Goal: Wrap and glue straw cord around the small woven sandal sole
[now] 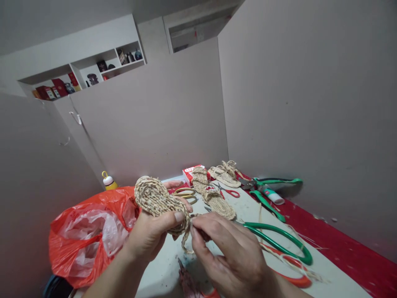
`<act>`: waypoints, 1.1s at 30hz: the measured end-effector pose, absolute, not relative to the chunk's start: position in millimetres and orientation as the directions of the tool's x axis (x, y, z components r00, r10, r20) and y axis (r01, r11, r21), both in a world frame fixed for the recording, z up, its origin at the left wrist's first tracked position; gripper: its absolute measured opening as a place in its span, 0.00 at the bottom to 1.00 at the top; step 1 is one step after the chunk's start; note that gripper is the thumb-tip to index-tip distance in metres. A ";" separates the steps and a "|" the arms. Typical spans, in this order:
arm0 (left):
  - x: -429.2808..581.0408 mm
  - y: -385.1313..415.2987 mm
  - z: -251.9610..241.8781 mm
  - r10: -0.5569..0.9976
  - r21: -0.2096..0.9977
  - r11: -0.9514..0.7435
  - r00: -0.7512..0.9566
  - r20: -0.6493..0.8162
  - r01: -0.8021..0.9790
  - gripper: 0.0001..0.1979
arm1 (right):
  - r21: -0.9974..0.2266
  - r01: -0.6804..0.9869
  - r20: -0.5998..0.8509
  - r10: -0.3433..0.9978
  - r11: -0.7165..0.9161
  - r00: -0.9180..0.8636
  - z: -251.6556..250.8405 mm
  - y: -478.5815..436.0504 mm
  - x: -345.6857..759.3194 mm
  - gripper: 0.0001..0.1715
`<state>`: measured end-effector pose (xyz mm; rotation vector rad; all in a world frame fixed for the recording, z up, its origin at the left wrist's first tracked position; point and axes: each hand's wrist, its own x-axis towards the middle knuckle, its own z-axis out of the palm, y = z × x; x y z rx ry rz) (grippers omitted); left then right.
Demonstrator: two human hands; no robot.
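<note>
My left hand (155, 231) grips a braided straw sole (156, 198) near its lower end, thumb on top and fingers underneath. Close to that end, my right hand (228, 248) pinches the braided cord at the sole's edge, thumb and index finger together. A loop of cord (186, 242) hangs below, between the hands. Beyond my right hand a small woven straw slipper (219, 203) lies on the white table, with another straw slipper (200, 179) behind it and a further straw piece (225, 176) to its right.
An orange plastic bag (93, 236) stands at left, a yellow bottle (109, 181) behind it. Gold-handled scissors (186, 191), red scissors (231, 192), green-handled scissors (279, 238) and green-handled cutters (268, 205) lie on the table (161, 269). A spray can (273, 194) rests at right.
</note>
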<state>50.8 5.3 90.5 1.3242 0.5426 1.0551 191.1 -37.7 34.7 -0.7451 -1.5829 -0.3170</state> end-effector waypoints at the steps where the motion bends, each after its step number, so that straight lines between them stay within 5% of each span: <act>1: 51.2 5.0 90.7 0.856 0.946 -0.092 0.462 0.234 -0.310 0.27 | -0.212 0.625 0.963 0.270 0.751 0.003 35.4 -37.4 191.0 0.14; 11: 49.2 5.1 93.0 0.899 0.928 -0.101 0.366 0.239 -0.358 0.27 | -0.457 0.566 0.878 0.447 0.686 0.168 32.1 -37.4 186.0 0.15; 16: 44.7 6.5 94.6 0.902 0.908 -0.156 0.320 0.291 -0.388 0.28 | -0.488 0.537 0.847 0.522 0.688 0.102 37.9 -40.7 185.8 0.21; 21: 42.5 5.9 94.6 0.913 0.907 -0.220 0.252 0.321 -0.358 0.28 | -0.612 0.374 0.741 0.670 0.697 -0.036 44.3 -40.0 185.7 0.02; 30: 40.4 8.0 93.3 0.921 0.881 -0.262 0.173 0.350 -0.393 0.27 | -0.761 0.171 0.596 0.779 0.625 -0.195 42.9 -44.3 187.5 0.02; 33: 39.4 10.9 96.3 0.922 0.863 -0.281 0.133 0.364 -0.420 0.27 | -0.725 0.227 0.621 0.760 0.650 -0.191 37.4 -48.8 184.8 0.01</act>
